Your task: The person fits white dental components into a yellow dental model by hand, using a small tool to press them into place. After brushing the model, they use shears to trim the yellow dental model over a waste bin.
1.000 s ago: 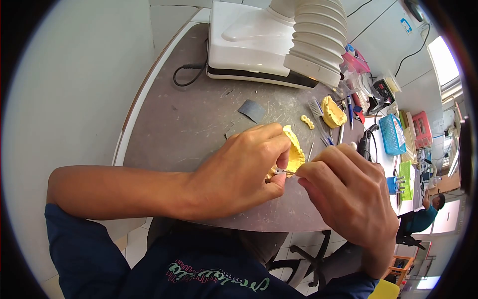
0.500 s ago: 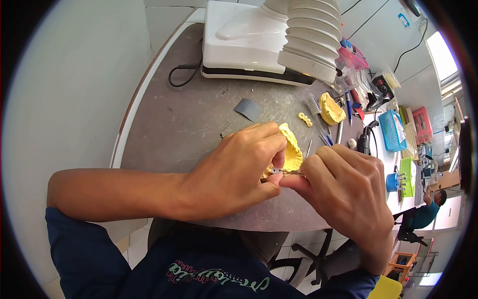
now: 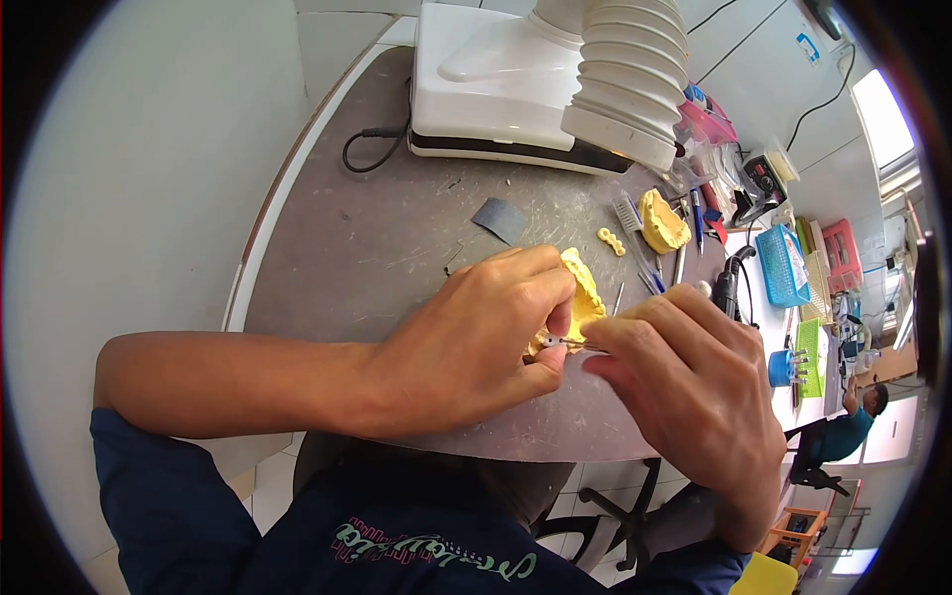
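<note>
My left hand [image 3: 486, 322] is closed in a pinch on a small white piece with dark spots [image 3: 552, 341], which looks like a dental crown. My right hand [image 3: 689, 372] grips a thin metal tool [image 3: 580, 344], its tip against the white piece; the tool's kind cannot be made out. Just beyond my fingers lies a yellow plaster dental model [image 3: 585, 283], partly covered by my left hand. A small yellow row of joined teeth [image 3: 611, 241] rests further off, near a second plaster model [image 3: 663, 221].
A white machine [image 3: 496, 84] with a ribbed hose [image 3: 633, 74] stands at the back. Grey sandpaper [image 3: 500, 219] lies on the bench [image 3: 337, 248]. To the right are a brush [image 3: 628, 212], a black handpiece [image 3: 727, 288], a blue basket [image 3: 782, 266] and a seated person [image 3: 843, 431].
My right thumb has lifted away from the left fingertips, and the right hand has shifted slightly. My left hand keeps its pinch on the white piece. The view has shifted a little.
</note>
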Demonstrator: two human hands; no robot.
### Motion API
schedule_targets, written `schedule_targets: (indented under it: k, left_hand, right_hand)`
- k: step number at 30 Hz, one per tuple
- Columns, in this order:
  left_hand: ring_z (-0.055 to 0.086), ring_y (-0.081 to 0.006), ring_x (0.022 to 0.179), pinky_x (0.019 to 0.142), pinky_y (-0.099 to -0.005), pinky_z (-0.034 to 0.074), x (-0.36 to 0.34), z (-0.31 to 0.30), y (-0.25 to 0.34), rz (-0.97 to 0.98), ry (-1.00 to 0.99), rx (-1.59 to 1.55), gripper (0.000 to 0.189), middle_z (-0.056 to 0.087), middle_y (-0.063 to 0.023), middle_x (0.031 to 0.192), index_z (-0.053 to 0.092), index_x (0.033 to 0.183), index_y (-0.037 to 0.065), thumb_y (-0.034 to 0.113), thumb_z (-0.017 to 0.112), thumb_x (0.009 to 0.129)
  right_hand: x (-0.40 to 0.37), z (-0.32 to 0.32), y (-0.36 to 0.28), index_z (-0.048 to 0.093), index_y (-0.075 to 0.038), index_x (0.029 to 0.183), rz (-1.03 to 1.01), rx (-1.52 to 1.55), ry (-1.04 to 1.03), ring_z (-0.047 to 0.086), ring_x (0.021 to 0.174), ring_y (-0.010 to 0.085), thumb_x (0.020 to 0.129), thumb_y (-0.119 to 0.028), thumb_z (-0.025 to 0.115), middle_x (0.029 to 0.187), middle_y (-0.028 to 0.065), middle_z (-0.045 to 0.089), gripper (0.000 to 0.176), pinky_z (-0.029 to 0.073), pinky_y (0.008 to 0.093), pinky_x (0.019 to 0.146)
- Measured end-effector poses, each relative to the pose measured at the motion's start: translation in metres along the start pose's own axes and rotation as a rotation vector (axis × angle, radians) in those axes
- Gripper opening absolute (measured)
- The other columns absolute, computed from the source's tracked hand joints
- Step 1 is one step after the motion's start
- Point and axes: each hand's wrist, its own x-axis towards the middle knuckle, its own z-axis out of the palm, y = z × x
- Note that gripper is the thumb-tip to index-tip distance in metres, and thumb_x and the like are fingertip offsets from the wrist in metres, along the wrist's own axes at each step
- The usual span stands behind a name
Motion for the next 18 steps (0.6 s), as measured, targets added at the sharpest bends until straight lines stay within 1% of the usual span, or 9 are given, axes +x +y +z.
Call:
schedule_targets:
  k: [2, 8, 11, 13, 18]
  left_hand:
    - [0.052, -0.0313, 0.069, 0.061, -0.0404, 0.043, 0.0003, 0.0015, -0.0009, 0.008, 0.001, 0.003, 0.023, 0.050, -0.0155, 0.081, 0.049, 0.080, -0.001, 0.005, 0.069, 0.072]
    - [0.052, -0.0320, 0.071, 0.063, -0.0405, 0.043, 0.0003, 0.0018, -0.0026, 0.026, 0.002, 0.001, 0.023, 0.050, -0.0156, 0.082, 0.050, 0.081, -0.001, 0.006, 0.070, 0.072]
    - [0.052, -0.0324, 0.072, 0.063, -0.0411, 0.043, 0.0002, 0.0006, -0.0022, 0.010, -0.012, -0.002, 0.023, 0.050, -0.0155, 0.082, 0.050, 0.081, -0.001, 0.006, 0.070, 0.072]
    - [0.052, -0.0324, 0.072, 0.063, -0.0414, 0.043, 0.0002, 0.0007, -0.0019, 0.008, -0.009, 0.001, 0.024, 0.050, -0.0155, 0.082, 0.049, 0.081, -0.001, 0.005, 0.070, 0.071]
    - [0.052, -0.0325, 0.072, 0.064, -0.0416, 0.043, 0.0007, 0.0020, -0.0019, 0.002, -0.021, 0.006, 0.024, 0.050, -0.0156, 0.082, 0.049, 0.081, -0.001, 0.005, 0.070, 0.071]
  right_hand:
    - [-0.0011, 0.0002, 0.0001, 0.062, -0.004, 0.083, 0.000, 0.012, 0.011, 0.056, 0.063, 0.0212, 0.073, -0.010, 0.080, 0.070, 0.0051, 0.057, 0.022, 0.046, 0.0343, 0.055]
    - [-0.0017, 0.0048, -0.0047, 0.062, -0.004, 0.086, 0.050, -0.083, -0.048, 0.058, 0.065, 0.0223, 0.073, -0.009, 0.080, 0.074, 0.0055, 0.060, 0.023, 0.047, 0.0340, 0.057]
    - [-0.0008, 0.0049, -0.0044, 0.061, -0.004, 0.087, 0.028, -0.042, -0.008, 0.058, 0.066, 0.0224, 0.075, -0.010, 0.080, 0.074, 0.0055, 0.060, 0.023, 0.047, 0.0342, 0.057]
    - [-0.0013, 0.0022, -0.0044, 0.060, -0.004, 0.086, 0.041, 0.053, 0.005, 0.057, 0.065, 0.0218, 0.076, -0.010, 0.079, 0.074, 0.0055, 0.060, 0.022, 0.047, 0.0342, 0.057]
    - [-0.0030, 0.0034, -0.0031, 0.061, -0.004, 0.085, 0.041, -0.011, -0.018, 0.057, 0.065, 0.0220, 0.075, -0.010, 0.079, 0.074, 0.0055, 0.060, 0.022, 0.047, 0.0343, 0.057]
